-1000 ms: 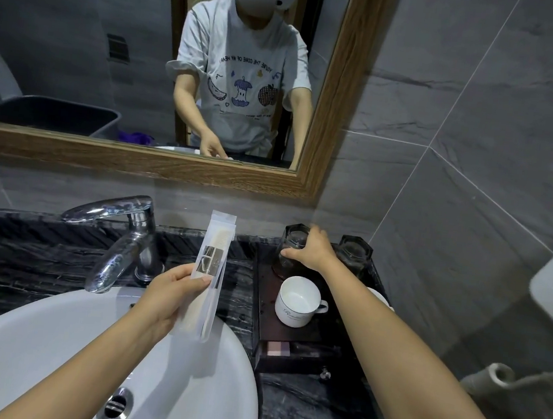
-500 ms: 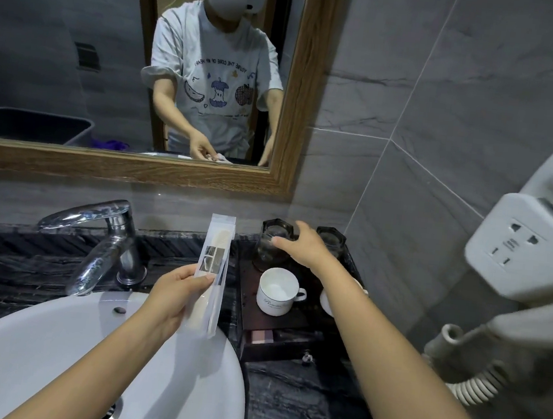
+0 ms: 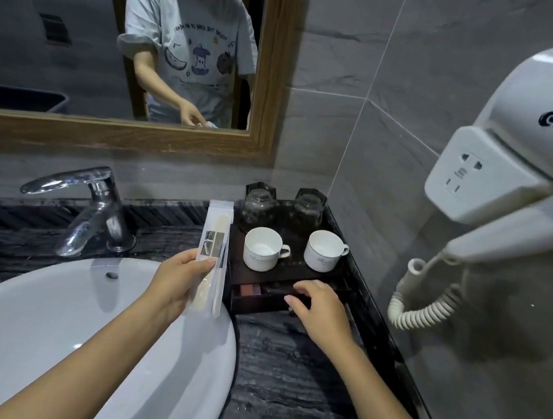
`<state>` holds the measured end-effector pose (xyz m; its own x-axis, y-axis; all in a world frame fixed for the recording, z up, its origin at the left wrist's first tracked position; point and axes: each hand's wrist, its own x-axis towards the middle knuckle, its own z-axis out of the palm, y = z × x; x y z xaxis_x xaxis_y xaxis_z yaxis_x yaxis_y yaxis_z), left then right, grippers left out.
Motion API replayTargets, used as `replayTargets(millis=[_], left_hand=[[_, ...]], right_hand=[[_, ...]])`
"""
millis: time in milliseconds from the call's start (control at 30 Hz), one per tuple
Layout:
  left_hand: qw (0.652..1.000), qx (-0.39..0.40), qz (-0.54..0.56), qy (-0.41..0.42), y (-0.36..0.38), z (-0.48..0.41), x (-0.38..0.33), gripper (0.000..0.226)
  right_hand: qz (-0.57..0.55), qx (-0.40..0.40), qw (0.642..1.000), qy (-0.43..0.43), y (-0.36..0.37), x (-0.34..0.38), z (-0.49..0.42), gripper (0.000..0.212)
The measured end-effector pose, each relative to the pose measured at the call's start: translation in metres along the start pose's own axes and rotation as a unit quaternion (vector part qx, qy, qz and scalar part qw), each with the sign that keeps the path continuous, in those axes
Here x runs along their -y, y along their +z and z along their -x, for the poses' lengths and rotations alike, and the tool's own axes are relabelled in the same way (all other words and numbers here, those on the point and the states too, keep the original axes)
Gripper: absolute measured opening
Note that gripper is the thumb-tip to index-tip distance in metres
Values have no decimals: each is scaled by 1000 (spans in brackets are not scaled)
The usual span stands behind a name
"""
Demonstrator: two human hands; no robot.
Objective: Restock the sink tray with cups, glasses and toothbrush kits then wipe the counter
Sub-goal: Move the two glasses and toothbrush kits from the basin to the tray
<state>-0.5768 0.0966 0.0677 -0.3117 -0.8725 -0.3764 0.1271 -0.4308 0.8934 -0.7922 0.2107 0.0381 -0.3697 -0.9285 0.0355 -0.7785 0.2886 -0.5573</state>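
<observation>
While the left hand point(image 3: 177, 284) holds the toothbrush kit point(image 3: 213, 254) upright over the sink's point(image 3: 51, 322) right rim, the right hand point(image 3: 322, 311) sits low at the tray's point(image 3: 290, 272) front.

Left arm: forearm comes up from the bottom left across the basin. Thumb is on the kit's face, fingers are wrapped behind, and the grip is on the packet's lower half. The kit is a clear sleeve with a pale brush inside. Its top edge is level with the glasses, and it sits just left of the tray without touching it.

Right arm: forearm comes in from the bottom right over the desk point(image 3: 285, 374), palm down, wrist roughly straight. Fingers are bent, with their tips at the front edge of the low front compartment point(image 3: 258, 301). Can't tell whether they pinch anything, since the hand covers that spot. Small packets point(image 3: 251, 288) show inside the compartment, left of the fingers.

Tray is in the desk's back right corner against the tiled walls. Left glass point(image 3: 258, 204) and right glass point(image 3: 307, 207) stand in the back row. Left cup point(image 3: 261, 248) and right cup point(image 3: 323, 250) stand upright in front of them, handles pointing right. All four are clear of both hands.

Faucet point(image 3: 90, 210) is behind the sink. A hair dryer point(image 3: 530, 150) is on the right wall, its coiled cord point(image 3: 426, 293) hanging beside the tray.
</observation>
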Motion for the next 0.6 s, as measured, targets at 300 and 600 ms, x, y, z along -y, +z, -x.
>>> replayTargets(millis=[300, 600], left_hand=[[1000, 5, -7, 1, -4, 17, 14, 13], [999, 19, 18, -30, -4, 19, 39, 21]], right_hand=[[105, 95, 989, -44, 19, -22, -29, 40], [49, 37, 998, -14, 27, -26, -30, 28]])
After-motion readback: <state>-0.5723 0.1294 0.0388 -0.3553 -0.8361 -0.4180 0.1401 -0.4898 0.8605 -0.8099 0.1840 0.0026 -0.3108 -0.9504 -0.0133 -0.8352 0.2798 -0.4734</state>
